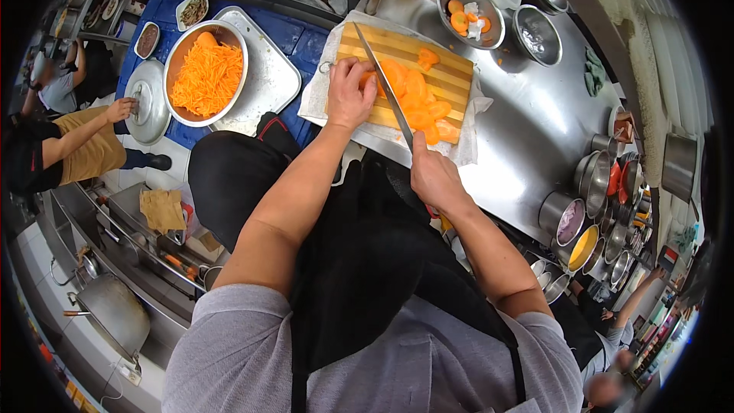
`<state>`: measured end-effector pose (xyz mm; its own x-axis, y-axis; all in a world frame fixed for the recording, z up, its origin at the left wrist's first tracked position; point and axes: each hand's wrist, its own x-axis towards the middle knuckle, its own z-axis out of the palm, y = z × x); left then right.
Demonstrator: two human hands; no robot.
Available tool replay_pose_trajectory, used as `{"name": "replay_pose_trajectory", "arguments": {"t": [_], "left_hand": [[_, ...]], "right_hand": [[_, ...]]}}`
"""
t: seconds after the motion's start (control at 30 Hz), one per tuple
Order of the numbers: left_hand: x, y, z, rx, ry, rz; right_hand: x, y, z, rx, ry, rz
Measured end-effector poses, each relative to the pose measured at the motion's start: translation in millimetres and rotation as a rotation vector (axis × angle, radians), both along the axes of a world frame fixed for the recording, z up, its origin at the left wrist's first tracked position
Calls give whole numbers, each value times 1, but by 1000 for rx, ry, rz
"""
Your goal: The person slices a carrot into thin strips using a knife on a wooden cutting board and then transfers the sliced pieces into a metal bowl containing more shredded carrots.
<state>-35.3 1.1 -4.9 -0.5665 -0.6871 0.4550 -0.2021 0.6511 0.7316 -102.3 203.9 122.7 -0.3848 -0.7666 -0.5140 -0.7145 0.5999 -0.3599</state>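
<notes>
A striped wooden cutting board [459, 77] lies on a white cloth [315, 94] at the edge of the steel counter. My right hand [437, 175] grips the handle of a long kitchen knife [385, 85], its blade slanting across the board toward the far left. On the blade's left side, my left hand [350, 92] presses with curled fingers on a piece of carrot [364, 79], mostly hidden under them. Overlapping carrot slices [416, 92] spread to the right of the blade. A few smaller pieces [428, 59] sit apart near the board's far edge.
Left, a steel bowl of shredded carrot [206, 80] overlaps a metal tray [269, 63] on a blue surface. A person's hand [121, 109] touches a metal lid [148, 103]. Far right stand a bowl of carrot ends [471, 14], another steel bowl [537, 35] and several pots [562, 221].
</notes>
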Motion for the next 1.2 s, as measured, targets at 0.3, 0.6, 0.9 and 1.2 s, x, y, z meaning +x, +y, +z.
{"name": "replay_pose_trajectory", "arguments": {"t": [0.3,0.6,0.9,1.2], "left_hand": [[5,1,-4,41,23,-25],[7,-3,-1,34,-13,7],[3,-2,-2,35,-12,10],[3,-3,2,29,4,21]], "right_hand": [[-59,-6,-73,-153,-188,-94],[-25,-18,18,47,-3,-17],[-12,2,39,47,21,30],[-3,6,-15,-4,41,31]]}}
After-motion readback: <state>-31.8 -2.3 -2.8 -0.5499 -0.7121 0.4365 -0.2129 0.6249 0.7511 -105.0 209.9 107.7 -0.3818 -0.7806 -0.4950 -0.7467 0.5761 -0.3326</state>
